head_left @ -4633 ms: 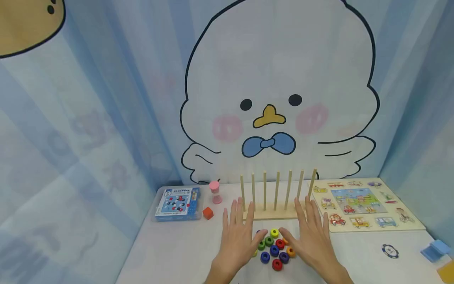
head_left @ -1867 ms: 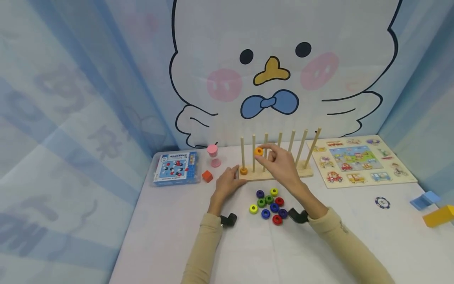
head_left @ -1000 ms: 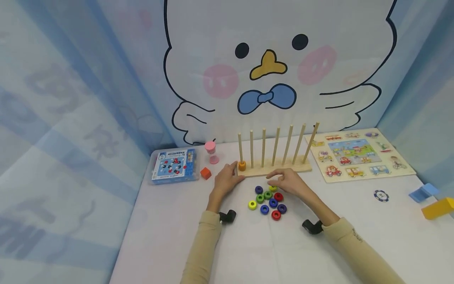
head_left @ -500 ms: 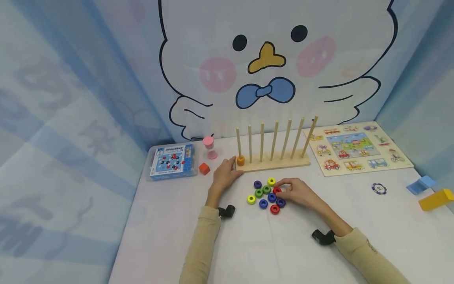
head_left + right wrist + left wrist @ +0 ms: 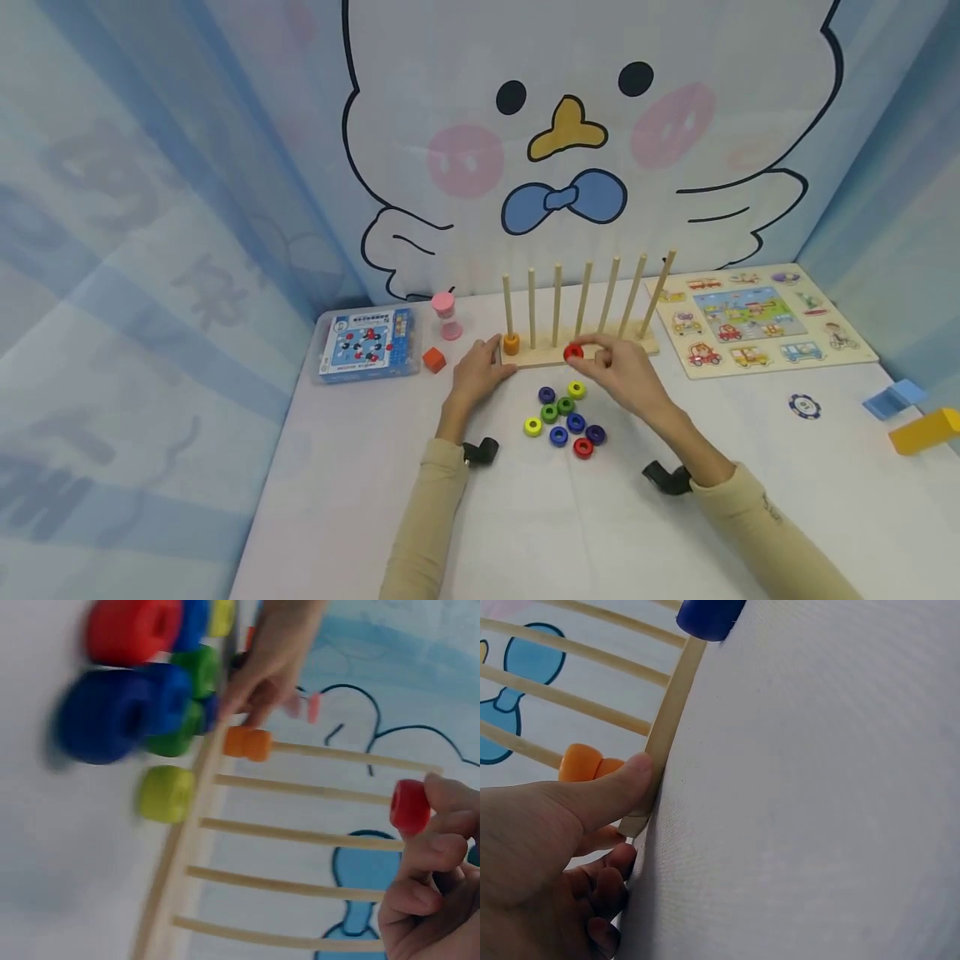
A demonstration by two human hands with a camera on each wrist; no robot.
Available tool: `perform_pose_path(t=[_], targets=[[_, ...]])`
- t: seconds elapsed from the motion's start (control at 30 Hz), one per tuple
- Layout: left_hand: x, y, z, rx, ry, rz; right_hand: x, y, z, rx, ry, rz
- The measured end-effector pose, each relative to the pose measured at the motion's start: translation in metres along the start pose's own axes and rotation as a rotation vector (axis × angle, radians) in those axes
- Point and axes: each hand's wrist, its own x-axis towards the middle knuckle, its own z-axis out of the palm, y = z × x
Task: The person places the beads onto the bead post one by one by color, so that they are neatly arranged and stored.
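My left hand [image 5: 474, 375] holds the left end of a wooden peg rack [image 5: 532, 358]. In the left wrist view the thumb [image 5: 626, 784] lies along the base's front edge and the other fingers bend at its end. Two orange rings [image 5: 512, 344] are stacked at the bottom of the leftmost peg. Between thumb and fingertips, my right hand [image 5: 628, 375] pinches a red ring [image 5: 573, 352], raised off the table in front of the pegs. Several yellow, green, blue and purple rings [image 5: 566, 406] and another red ring [image 5: 582, 448] lie loose in front of the rack.
To the left are a plastic case [image 5: 367, 345], a pink hourglass [image 5: 446, 315] and an orange cube [image 5: 433, 360]. A picture puzzle board [image 5: 761, 321], a poker chip [image 5: 805, 406], a blue block [image 5: 895, 400] and a yellow block [image 5: 926, 432] are on the right.
Both hands were spread over the rings; the left then took the rack's end. Two orange rings went onto the leftmost peg. My right hand has since lifted a red ring from the pile toward the rack.
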Motion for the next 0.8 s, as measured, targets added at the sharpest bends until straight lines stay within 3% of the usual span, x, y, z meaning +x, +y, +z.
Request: perform_pose_path(t=[0.1,0.17,0.3,0.43,0.57,0.67,0.73,0.8], targets=[[0.000,-0.002,0.001,0.006,-0.006,0.003,0.027,-0.028,-0.012,0.044,0.151,-0.092],[0.000,-0.002,0.001,0.003,-0.007,0.005,0.047,-0.043,-0.016,0.060,0.200,-0.118],[0.000,-0.001,0.001,-0.010,-0.002,0.002,0.081,-0.063,-0.015,0.016,0.189,-0.107],[0.001,-0.001,0.003,-0.002,-0.009,0.016,0.096,-0.067,-0.007,-0.087,0.132,-0.070],[0.001,-0.002,0.003,0.003,0.000,0.021,0.089,-0.061,0.000,-0.110,0.144,-0.094],[0.001,-0.003,0.002,-0.002,0.009,0.009,0.067,-0.051,0.003,-0.007,0.173,-0.094],[0.001,-0.003,0.001,-0.005,0.009,0.005,0.046,-0.040,0.006,0.082,0.119,-0.039],[0.001,-0.003,-0.001,-0.006,0.009,0.005,0.023,-0.028,0.009,0.128,-0.007,0.054]])
